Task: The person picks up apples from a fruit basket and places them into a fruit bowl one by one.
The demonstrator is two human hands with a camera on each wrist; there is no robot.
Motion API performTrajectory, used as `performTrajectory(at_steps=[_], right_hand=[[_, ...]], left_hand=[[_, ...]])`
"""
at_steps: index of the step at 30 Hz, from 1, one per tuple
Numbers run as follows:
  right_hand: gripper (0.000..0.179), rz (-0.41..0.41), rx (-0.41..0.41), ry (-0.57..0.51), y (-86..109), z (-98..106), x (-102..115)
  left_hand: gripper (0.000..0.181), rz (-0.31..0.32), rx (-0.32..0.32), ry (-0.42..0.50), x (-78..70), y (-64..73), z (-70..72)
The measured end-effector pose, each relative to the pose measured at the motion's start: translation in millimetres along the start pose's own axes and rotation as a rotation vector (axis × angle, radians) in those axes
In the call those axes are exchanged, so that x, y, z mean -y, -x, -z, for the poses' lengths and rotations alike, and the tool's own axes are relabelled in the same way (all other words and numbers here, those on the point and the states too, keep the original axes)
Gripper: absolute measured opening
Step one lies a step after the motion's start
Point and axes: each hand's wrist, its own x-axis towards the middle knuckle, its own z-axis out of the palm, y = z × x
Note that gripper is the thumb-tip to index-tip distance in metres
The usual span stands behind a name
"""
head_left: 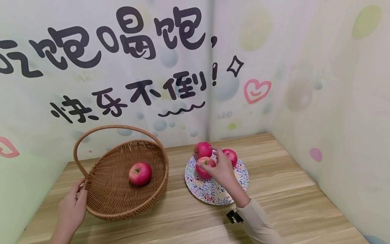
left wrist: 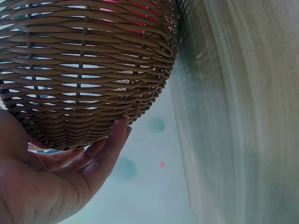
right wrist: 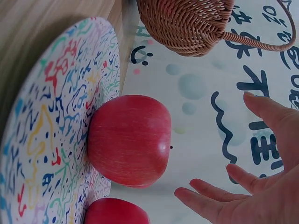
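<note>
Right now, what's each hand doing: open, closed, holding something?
Left hand: holding the wicker basket.
Right hand: open above the plate, holding nothing.

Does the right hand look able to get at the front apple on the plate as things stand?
Likely yes. The right hand is above the front apple, thumb and fingers spread, and the right wrist view shows nothing blocking the gap between them.

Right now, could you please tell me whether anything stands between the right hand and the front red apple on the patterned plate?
Nothing visible does: only air separates the right hand from that round red front apple.
</note>
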Motion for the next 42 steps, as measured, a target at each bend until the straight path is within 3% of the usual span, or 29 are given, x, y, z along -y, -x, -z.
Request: performTrajectory(at_steps=[14, 24, 42], right_hand=[[0.073, 0.072, 0.009, -0.071, 8.2, -1.6, 14.5], [0.068, 0.084, 0.051, -0.091, 15.4, -2.2, 24.0], [0.067, 0.129, 0.097, -0.112, 22.7, -6.0, 35.8]], left_hand=[[0.053, -0.007, -0.007, -0.009, 2.7, -0.7, 0.8], [0.053, 0.009, 0.02, 0.001, 1.3, 0.4, 0.6], [0.053, -0.006, 0.009, 0.005, 1.0, 0.6, 0.6]])
